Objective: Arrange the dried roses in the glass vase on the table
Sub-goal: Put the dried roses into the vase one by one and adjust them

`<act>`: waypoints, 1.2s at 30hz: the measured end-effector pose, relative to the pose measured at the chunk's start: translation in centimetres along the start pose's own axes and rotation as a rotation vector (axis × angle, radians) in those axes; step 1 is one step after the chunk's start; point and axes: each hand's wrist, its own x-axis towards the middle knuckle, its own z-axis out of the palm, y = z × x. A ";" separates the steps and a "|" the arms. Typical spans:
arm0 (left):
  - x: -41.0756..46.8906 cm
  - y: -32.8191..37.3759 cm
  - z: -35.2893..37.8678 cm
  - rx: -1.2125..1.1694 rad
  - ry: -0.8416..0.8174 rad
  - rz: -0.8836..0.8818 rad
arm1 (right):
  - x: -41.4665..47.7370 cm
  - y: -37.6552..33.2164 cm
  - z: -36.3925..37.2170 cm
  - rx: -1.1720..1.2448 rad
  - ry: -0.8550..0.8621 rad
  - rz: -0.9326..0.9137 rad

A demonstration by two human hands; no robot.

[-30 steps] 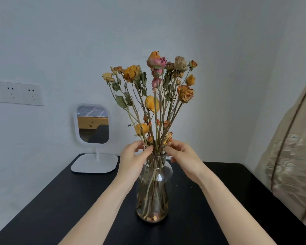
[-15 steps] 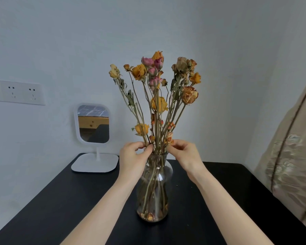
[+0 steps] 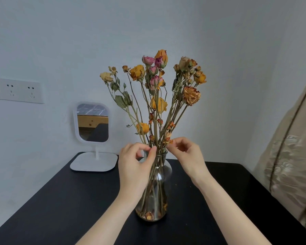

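Observation:
A clear glass vase (image 3: 163, 175) stands upright on the black table (image 3: 60, 209), with loose petals at its bottom. A bunch of dried roses (image 3: 159, 103), orange, yellow and pink, rises from its neck and fans out. My left hand (image 3: 135, 167) is at the left of the neck, thumb and forefinger pinched on stems just above the rim. My right hand (image 3: 186, 154) is at the right of the neck, its fingertips pinched on a small dried bud among the stems.
A white stand mirror (image 3: 93, 124) sits at the table's back left against the wall. A wall socket plate (image 3: 16, 90) is at the left. A beige patterned curtain (image 3: 290, 156) hangs along the right side of the table.
The bunch has spread wider, with the flower heads fanned apart. Both hands stayed at the vase neck, shifting their pinch on the stems; the right fingers now curl around a low bud.

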 end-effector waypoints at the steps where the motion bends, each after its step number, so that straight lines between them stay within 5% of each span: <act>1: 0.0 -0.3 -0.2 -0.046 0.010 -0.062 | -0.1 0.1 0.0 -0.016 0.002 0.007; 5: 0.1 -2.1 -0.7 -0.129 -0.187 -0.333 | -0.9 0.5 0.1 -0.159 -0.041 0.072; 8: 0.6 -2.4 -0.9 -0.281 -0.503 -0.377 | -1.6 0.6 0.6 -0.248 -0.108 0.077; 11: 0.7 -2.7 -0.9 -0.372 -0.609 -0.340 | -2.3 0.5 1.3 -0.251 -0.141 0.030; 23: -0.2 -2.4 0.8 -0.033 -0.344 -0.161 | -1.4 1.0 0.0 -0.036 -0.214 0.064; 36: -0.9 -0.8 3.3 0.257 -0.155 -0.211 | -1.2 0.6 -0.7 0.027 -0.306 0.103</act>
